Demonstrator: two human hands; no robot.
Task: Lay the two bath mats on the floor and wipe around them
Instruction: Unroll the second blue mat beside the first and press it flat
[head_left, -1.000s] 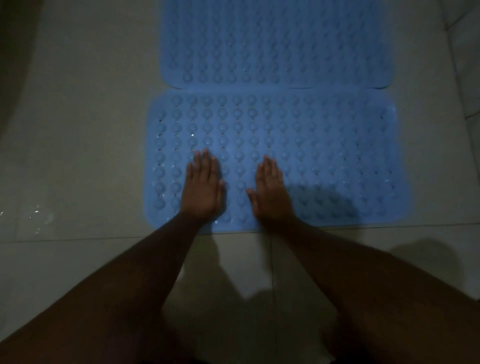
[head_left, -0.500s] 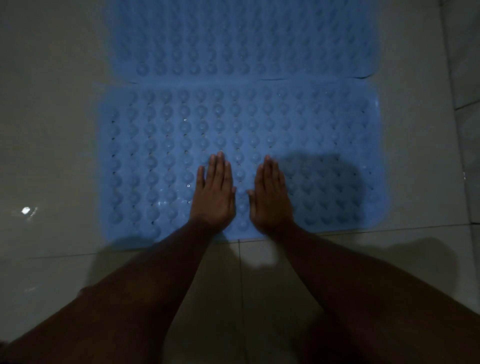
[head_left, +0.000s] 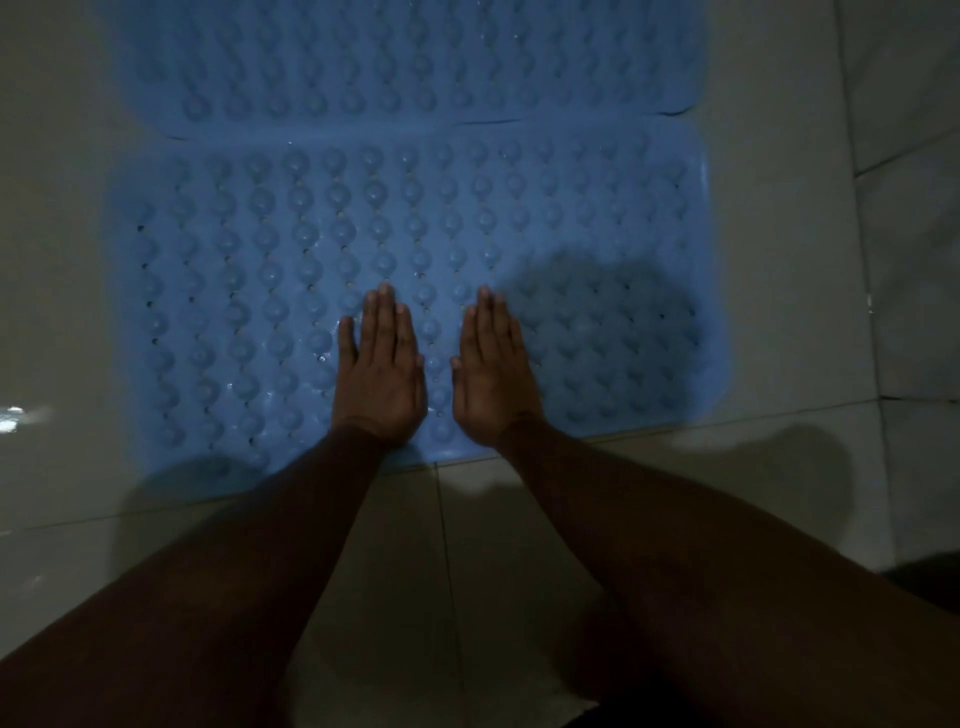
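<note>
Two blue rubber bath mats with rows of round bumps lie flat on the pale tiled floor, long edges touching. The near mat (head_left: 249, 291) fills the middle of the view, and the far mat (head_left: 415, 57) runs off the top edge. My left hand (head_left: 379, 371) presses palm down on the near mat close to its front edge, fingers straight and together. My right hand (head_left: 493, 374) lies flat beside it, a small gap between the two. Neither hand holds anything.
Pale glossy floor tiles (head_left: 52, 260) surround the mats, with grout lines at the front and right. A bright wet reflection (head_left: 21, 415) shows on the left floor. A dark shape (head_left: 930, 577) sits at the right edge. No cloth is in view.
The camera has moved closer and shifted, so the mats appear larger. Both hands stay flat on the near mat, now slightly farther apart.
</note>
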